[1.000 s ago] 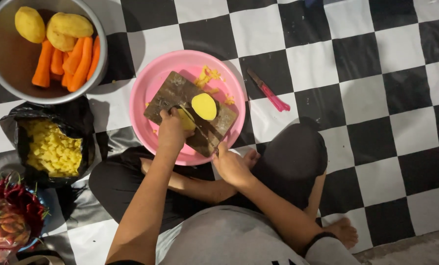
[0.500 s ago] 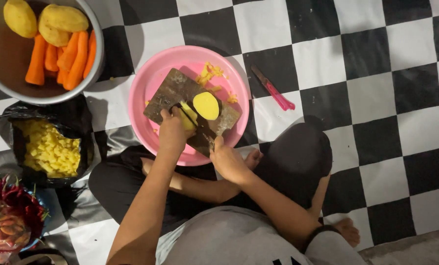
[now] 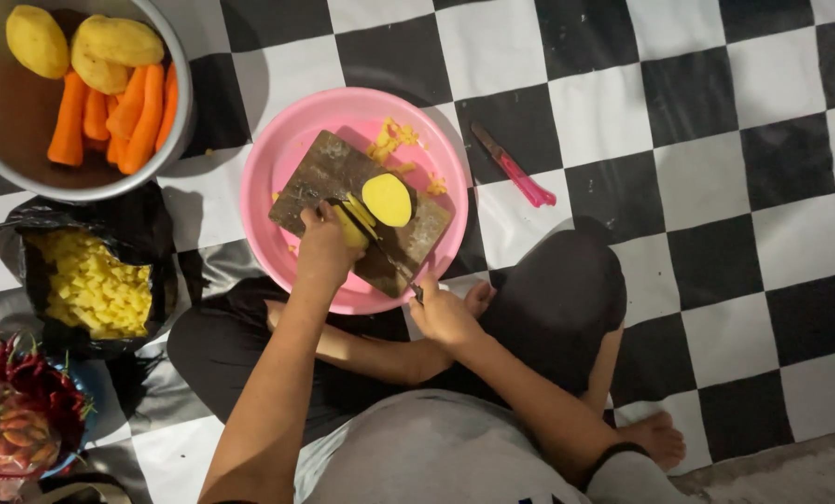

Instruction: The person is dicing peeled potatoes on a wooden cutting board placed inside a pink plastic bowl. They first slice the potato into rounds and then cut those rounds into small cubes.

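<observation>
We are mid-cut. Our left hand [image 3: 324,245] has its grip closed over the yellow potato piece [image 3: 354,224] on the dark cutting board [image 3: 320,177], which lies in the pink basin [image 3: 292,154]. Our right hand [image 3: 445,317] is wrapped around the knife [image 3: 380,247]; its blade runs just beside the left fingers, seemingly through the slices, though it shows only dimly. A potato half [image 3: 387,200] lies just beyond the blade. The next stroke calls for fingertips tucked clear.

The floor [image 3: 716,140] is a black-and-white checkerboard. A pink basin [image 3: 282,159] carries a dark brown cutting board [image 3: 329,173] with a yellow potato half [image 3: 387,200]. A grey metal bowl [image 3: 12,173] holds orange carrots [image 3: 119,117] and yellow potatoes [image 3: 110,42]. Yellow cubes [image 3: 91,289] fill a black bag [image 3: 142,219]. A pink-handled knife [image 3: 515,168] lies on the floor.
</observation>
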